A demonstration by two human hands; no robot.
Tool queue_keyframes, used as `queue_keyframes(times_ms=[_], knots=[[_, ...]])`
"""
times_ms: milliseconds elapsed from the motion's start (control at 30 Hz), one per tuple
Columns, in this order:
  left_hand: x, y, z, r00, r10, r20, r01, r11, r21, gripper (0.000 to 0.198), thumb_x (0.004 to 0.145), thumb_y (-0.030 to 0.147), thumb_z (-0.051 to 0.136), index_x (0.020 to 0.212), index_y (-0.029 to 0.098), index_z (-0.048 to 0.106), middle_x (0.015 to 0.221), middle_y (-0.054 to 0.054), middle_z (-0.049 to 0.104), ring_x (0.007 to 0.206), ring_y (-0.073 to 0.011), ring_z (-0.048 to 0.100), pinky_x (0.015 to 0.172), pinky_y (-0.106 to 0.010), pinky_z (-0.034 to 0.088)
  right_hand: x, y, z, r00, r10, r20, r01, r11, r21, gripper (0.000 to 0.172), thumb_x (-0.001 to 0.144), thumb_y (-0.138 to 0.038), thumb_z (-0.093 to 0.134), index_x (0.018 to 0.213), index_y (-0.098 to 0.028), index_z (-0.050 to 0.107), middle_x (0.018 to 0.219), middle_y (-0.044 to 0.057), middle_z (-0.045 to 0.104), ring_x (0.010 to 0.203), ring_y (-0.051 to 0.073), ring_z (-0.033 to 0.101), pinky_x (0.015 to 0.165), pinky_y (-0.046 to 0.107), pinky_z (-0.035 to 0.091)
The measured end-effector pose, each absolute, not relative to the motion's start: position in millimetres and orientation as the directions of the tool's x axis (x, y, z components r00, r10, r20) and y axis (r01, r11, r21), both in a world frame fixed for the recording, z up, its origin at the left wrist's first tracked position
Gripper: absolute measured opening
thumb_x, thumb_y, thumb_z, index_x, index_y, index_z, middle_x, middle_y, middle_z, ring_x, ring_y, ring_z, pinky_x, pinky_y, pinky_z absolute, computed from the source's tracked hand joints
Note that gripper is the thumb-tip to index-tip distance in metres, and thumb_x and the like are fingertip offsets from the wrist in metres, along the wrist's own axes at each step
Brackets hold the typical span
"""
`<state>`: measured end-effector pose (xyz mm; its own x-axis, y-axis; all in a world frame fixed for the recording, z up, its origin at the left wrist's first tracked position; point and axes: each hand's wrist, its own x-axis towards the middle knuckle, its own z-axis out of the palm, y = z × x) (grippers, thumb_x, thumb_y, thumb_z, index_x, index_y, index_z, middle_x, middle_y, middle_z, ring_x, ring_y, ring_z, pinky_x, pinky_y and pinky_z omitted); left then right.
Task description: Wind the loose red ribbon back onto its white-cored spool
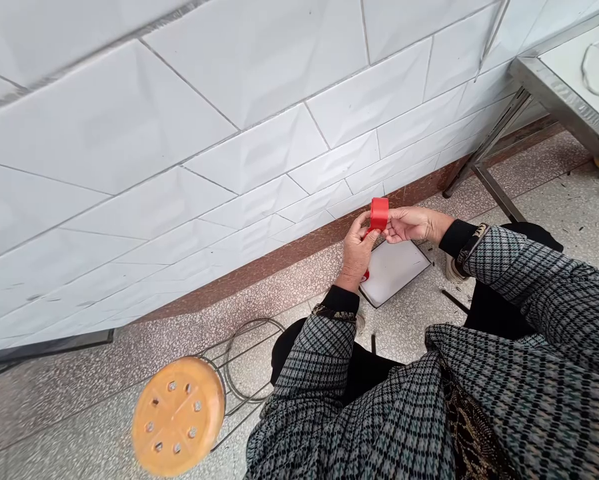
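Note:
A band of shiny red ribbon [379, 213] is between my two hands, flat and looped over near the fingertips. My left hand [355, 257] pinches its lower edge between thumb and fingers. From the other side, the fingers of my right hand [412, 224] reach to the band and hold it; the ribbon partly hides their tips. A short red piece shows below, beside my left wrist. Under the hands, a flat white panel with a dark rim [396, 270] lies on the floor.
An orange round stool [178, 417] with holes in its seat lies tipped over at lower left. White wall tiles [259, 147] rise ahead. A metal-framed table [554, 90] stands at right, a wire loop on top. Dark strips [454, 301] lie on the speckled floor.

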<state>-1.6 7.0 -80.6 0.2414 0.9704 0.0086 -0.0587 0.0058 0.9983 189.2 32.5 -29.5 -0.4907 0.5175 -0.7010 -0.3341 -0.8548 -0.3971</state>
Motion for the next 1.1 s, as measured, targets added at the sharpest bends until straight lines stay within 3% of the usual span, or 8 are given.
queue_keyframes(times_ms=[200,300,367,467,600,733,933,1100], knots=[[-9.0,14.0,-80.0,0.308,0.951,-0.024,-0.04,0.038,0.998,0.047,0.085,0.039,0.085,0.127,0.021,0.072,0.093,-0.004,0.081,0.084,-0.0192,0.076,0.084,-0.036,0.061,189.4,27.0,-29.3,-0.495,0.513,-0.702,-0.307,-0.858,-0.411,0.021,0.11,-0.025,0.066,0.093,-0.017,0.074,0.074,0.004,0.072,0.063,0.012,0.065,0.057,0.018,0.058],[-12.0,14.7,-75.5,0.349,0.931,-0.107,-0.071,0.14,0.988,0.051,0.084,0.041,0.088,0.128,0.021,0.072,0.08,0.0,0.074,0.059,-0.0118,0.06,0.06,-0.028,0.05,190.1,26.8,-29.2,-0.459,0.572,-0.679,-0.201,-0.812,-0.548,0.013,0.106,-0.029,0.073,0.097,-0.019,0.076,0.083,0.006,0.076,0.071,0.014,0.068,0.06,0.019,0.058],[-13.7,14.6,-71.1,0.378,0.91,-0.171,-0.119,0.231,0.966,0.056,0.082,0.045,0.092,0.128,0.022,0.072,0.071,0.005,0.067,0.046,-0.0066,0.04,0.047,-0.025,0.033,191.6,29.2,-28.6,-0.38,0.692,-0.615,-0.079,-0.686,-0.723,0.007,0.102,-0.027,0.076,0.104,-0.02,0.077,0.095,0.007,0.079,0.079,0.016,0.07,0.064,0.023,0.059],[-16.2,14.1,-62.6,0.422,0.875,-0.238,-0.177,0.337,0.925,0.062,0.075,0.05,0.097,0.124,0.023,0.071,0.064,0.009,0.055,0.044,-0.0043,0.028,0.044,-0.024,0.02,195.7,34.7,-28.8,-0.243,0.89,-0.386,0.245,-0.328,-0.912,0.021,0.093,-0.019,0.082,0.113,-0.021,0.077,0.104,0.006,0.081,0.088,0.02,0.07,0.075,0.029,0.059],[-17.1,12.3,-53.7,0.468,0.835,-0.29,-0.182,0.412,0.893,0.07,0.069,0.052,0.102,0.123,0.022,0.07,0.061,0.011,0.05,0.044,-0.0046,0.027,0.045,-0.025,0.018,199.5,36.3,-29.9,-0.288,0.944,-0.159,0.586,0.042,-0.809,0.026,0.091,-0.016,0.08,0.116,-0.015,0.077,0.1,0.007,0.08,0.088,0.022,0.069,0.083,0.032,0.052],[-10.4,8.1,-54.7,0.395,0.877,-0.274,-0.209,0.376,0.903,0.067,0.071,0.054,0.1,0.122,0.022,0.069,0.061,0.011,0.053,0.043,-0.0054,0.028,0.044,-0.025,0.019,195.7,32.8,-26.1,-0.24,0.961,-0.139,0.686,0.066,-0.724,0.013,0.093,-0.018,0.076,0.105,-0.014,0.076,0.092,0.007,0.077,0.079,0.02,0.063,0.076,0.03,0.044],[1.2,3.6,-59.6,0.161,0.962,-0.223,-0.226,0.256,0.94,0.053,0.077,0.068,0.092,0.089,0.023,0.065,0.052,0.011,0.044,0.042,-0.0062,0.032,0.043,-0.024,0.023,197.8,43.0,-22.8,0.081,0.977,-0.198,0.645,-0.203,-0.737,0.005,0.091,-0.018,0.072,0.088,-0.018,0.068,0.079,0.002,0.068,0.074,0.018,0.053,0.07,0.03,0.038],[0.5,-0.1,-57.7,0.267,0.934,-0.239,-0.162,0.288,0.944,0.058,0.079,0.076,0.086,0.08,0.023,0.063,0.05,0.01,0.042,0.043,-0.0063,0.031,0.044,-0.023,0.024,200.5,46.6,-31.2,0.023,0.922,-0.385,0.19,-0.383,-0.904,0.015,0.093,-0.014,0.073,0.081,-0.021,0.065,0.068,0.001,0.065,0.065,0.014,0.053,0.065,0.026,0.045]])
